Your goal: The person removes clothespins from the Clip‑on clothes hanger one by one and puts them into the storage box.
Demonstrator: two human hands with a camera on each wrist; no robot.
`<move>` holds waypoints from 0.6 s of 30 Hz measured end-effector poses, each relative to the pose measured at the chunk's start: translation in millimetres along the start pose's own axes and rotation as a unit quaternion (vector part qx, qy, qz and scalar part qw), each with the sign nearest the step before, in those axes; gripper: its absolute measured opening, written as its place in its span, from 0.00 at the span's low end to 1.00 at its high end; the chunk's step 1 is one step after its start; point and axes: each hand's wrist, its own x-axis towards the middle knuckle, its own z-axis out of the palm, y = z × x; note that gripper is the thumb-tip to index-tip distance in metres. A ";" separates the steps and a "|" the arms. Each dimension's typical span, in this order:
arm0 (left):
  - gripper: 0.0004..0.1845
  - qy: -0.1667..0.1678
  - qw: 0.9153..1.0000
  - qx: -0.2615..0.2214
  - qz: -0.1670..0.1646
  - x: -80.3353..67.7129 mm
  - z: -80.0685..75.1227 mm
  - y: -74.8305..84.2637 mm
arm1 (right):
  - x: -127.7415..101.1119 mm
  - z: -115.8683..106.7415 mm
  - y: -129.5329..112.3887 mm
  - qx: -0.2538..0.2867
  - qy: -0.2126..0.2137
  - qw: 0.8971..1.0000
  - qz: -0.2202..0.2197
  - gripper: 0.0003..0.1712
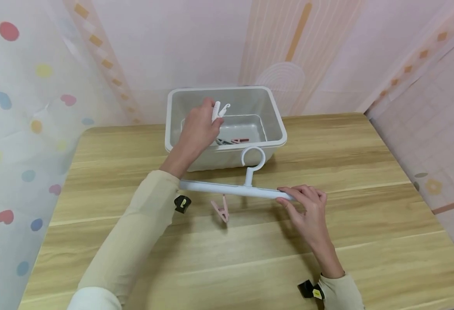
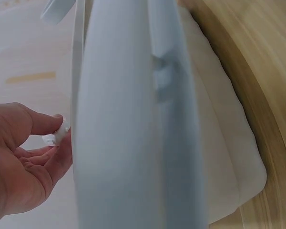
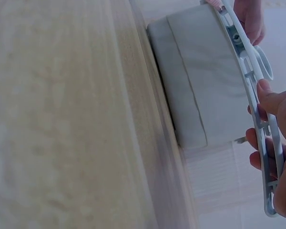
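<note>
My left hand point(image 1: 201, 125) is over the grey bin, pinching a white clip point(image 1: 216, 111) with a small hooked end; in the left wrist view thumb and fingers hold its white tip point(image 2: 57, 135). My right hand point(image 1: 306, 211) grips one end of a pale blue hanger point(image 1: 234, 189) between thumb and fingers. The hanger stretches level in front of the bin, its round hook point(image 1: 263, 159) pointing up and its far end meeting my left wrist. From the bar hangs a pink clip point(image 1: 223, 212). In the right wrist view the hanger point(image 3: 257, 90) shows its slotted underside.
The grey bin point(image 1: 277, 125) stands at the back of the wooden table point(image 1: 351, 163), against a patterned wall covering. Inside lie a red clip point(image 1: 240, 140) and a dark grey clip point(image 1: 223, 141). Black wrist cameras sit on both sleeves.
</note>
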 end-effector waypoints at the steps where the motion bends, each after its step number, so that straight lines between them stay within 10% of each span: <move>1: 0.20 -0.001 1.000 0.001 -0.002 0.8 -0.3 -0.3 | 0.3 0.0 -0.3 -0.001 -0.001 1.000 0.001 0.18; 18: 0.21 -0.008 0.999 -0.003 -0.042 12.9 -2.1 -2.1 | 2.6 2.1 -0.5 -0.001 -0.001 1.000 -0.001 0.18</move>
